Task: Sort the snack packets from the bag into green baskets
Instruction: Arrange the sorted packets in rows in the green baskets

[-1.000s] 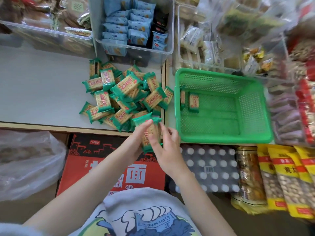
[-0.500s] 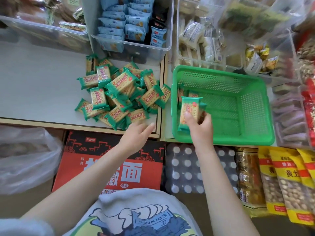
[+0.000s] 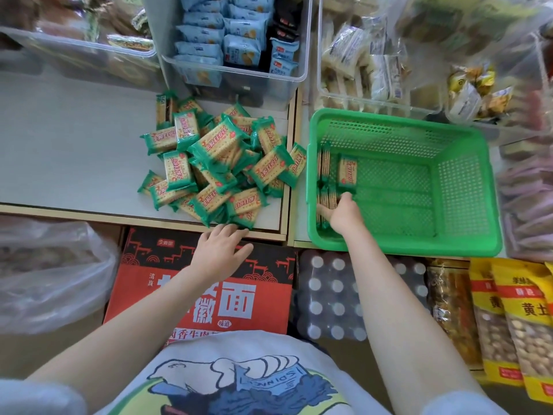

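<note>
A heap of green-edged cracker packets point(image 3: 221, 163) lies on the grey shelf point(image 3: 65, 151). To its right stands the green basket point(image 3: 466, 190). A few packets point(image 3: 347, 172) stand on edge along the basket's left wall. My right hand point(image 3: 344, 214) is down inside the basket at that wall. Its thumb and fingers hold a small stack of packets point(image 3: 324, 202) against the side. My left hand point(image 3: 221, 250) hovers at the shelf's front edge with fingers spread. Its fingertips are at the nearest packet of the heap, and it holds nothing.
Clear bins line the back, one with blue packets point(image 3: 239, 40) and one with white packs point(image 3: 359, 55). Below the shelf sit a red carton point(image 3: 203, 295), a shrink-wrapped bottle pack point(image 3: 332, 298), yellow nut bags point(image 3: 514, 319) and a clear plastic bag point(image 3: 45, 274).
My right hand carried the packets from in front of me over the basket's rim and down to its left wall. My left hand let go and moved back toward the heap.
</note>
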`<state>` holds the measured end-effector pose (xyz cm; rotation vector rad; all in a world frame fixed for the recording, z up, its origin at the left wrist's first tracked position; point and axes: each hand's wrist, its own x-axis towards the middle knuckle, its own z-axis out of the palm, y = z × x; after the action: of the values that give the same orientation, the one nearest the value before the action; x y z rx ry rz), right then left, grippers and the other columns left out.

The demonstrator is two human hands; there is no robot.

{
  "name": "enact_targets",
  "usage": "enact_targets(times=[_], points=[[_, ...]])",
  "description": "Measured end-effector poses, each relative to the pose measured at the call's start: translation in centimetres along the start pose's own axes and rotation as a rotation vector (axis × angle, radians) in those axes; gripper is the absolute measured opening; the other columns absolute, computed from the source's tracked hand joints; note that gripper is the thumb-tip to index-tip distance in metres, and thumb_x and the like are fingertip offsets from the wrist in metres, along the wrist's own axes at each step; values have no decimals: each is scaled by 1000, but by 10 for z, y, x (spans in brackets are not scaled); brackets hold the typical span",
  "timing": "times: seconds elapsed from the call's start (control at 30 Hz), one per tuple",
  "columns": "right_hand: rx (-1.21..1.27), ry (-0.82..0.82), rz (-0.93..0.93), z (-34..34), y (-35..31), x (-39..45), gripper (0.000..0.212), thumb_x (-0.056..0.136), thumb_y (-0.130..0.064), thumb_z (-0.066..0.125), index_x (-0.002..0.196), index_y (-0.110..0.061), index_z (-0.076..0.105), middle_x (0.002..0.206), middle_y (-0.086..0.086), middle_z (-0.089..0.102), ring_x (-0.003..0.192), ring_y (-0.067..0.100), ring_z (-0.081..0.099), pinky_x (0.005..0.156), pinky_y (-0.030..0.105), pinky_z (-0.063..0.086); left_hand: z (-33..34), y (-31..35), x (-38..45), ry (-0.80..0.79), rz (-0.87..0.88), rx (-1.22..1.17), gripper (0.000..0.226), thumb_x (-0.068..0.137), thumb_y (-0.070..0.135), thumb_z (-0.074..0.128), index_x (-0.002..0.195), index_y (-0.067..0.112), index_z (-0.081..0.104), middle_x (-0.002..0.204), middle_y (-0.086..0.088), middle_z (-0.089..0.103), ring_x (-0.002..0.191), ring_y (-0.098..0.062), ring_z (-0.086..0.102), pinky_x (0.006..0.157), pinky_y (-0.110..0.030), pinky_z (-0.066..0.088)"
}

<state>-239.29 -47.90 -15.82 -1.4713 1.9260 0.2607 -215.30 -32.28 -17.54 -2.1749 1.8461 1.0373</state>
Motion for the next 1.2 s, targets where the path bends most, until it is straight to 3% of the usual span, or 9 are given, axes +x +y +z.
enact_targets(times=[0.2,0.37,0.43,0.53,0.63,0.77,0.93,1.07,1.2], points=[[35,-53,14,-8,1,-5,93,91,-62,58,153,-1,24,150,21,43,124,35,53,90,42,49,0,-4,2,-28,2,-37,53,103,54,33,152,34,38,159,6,33,150,-17,17,119,-45,17],[291,298,-156,-24,-13,-53,43,95,-46,60,120,-12,58,117,8,58,93,18,52,76,30,40,-10,-5,1,-32,44,-28,50,103,51,36,145,28,49,153,2,42,145,-19,29,115,-44,25],[456,339,-305,-21,-31,-81,21,96,-36,61,105,-16,62,98,4,63,85,17,57,73,31,47,-14,-8,-5,155,113,-127,40,102,42,44,127,20,66,133,-2,58,128,-23,48,104,-41,41],[559,86,-393,9,-61,-105,8,97,-27,59,93,-22,62,87,0,66,84,19,64,76,31,52,-16,-25,-14,543,55,-219,31,95,27,52,112,8,71,116,-9,63,109,-29,56,91,-45,49],[531,-208,-254,57,-82,-98,12,97,-29,59,107,-21,60,104,-2,65,102,20,64,92,39,54,-23,-43,-9,477,-168,-239,48,94,23,59,141,12,52,145,-14,48,134,-34,42,109,-48,38],[722,-207,94,99,-107,-66,52,93,-34,66,134,-12,42,125,2,55,115,24,57,104,46,49,-29,-57,3,287,-205,-249,60,99,32,53,155,22,33,159,-10,32,146,-30,26,118,-45,29],[953,1,355,118,-128,-35,61,90,-28,73,137,-7,40,131,12,57,115,32,61,97,49,54,-37,-59,13,390,-160,-255,43,100,31,52,140,14,51,140,-6,54,131,-26,42,108,-38,35],[1039,-156,452,124,-133,-33,45,86,-31,77,121,-10,58,117,8,66,100,25,64,74,33,54,-41,-57,17,386,-170,-275,39,100,33,52,134,14,55,135,-4,58,127,-23,45,104,-37,39],[1013,-204,465,127,-126,-30,56,77,-43,84,117,-10,64,109,7,70,96,22,66,58,28,45,-39,-60,17,368,-151,-254,41,100,34,51,137,15,53,137,-3,57,129,-23,44,104,-38,40]])
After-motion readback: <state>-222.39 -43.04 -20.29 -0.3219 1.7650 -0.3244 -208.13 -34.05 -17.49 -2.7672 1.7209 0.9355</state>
